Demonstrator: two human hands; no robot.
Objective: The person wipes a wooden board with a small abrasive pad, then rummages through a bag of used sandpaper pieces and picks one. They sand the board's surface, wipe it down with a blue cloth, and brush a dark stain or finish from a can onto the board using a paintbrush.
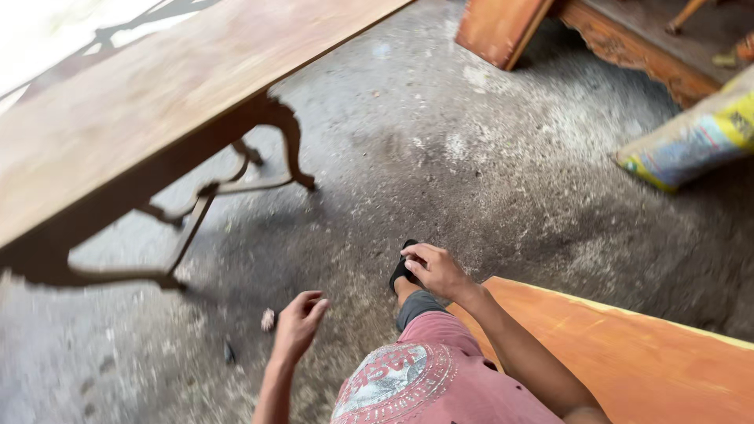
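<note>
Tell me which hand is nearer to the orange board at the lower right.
Right. The right hand hangs just beside the upper left end of the orange board; the left hand is farther left, over the dusty floor.

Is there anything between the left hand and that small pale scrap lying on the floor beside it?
Nothing visible does. The left hand hangs with fingers loosely curled, and the pale scrap lies on the dusty concrete floor just to its left. Only bare, gritty floor shows between them.
</note>
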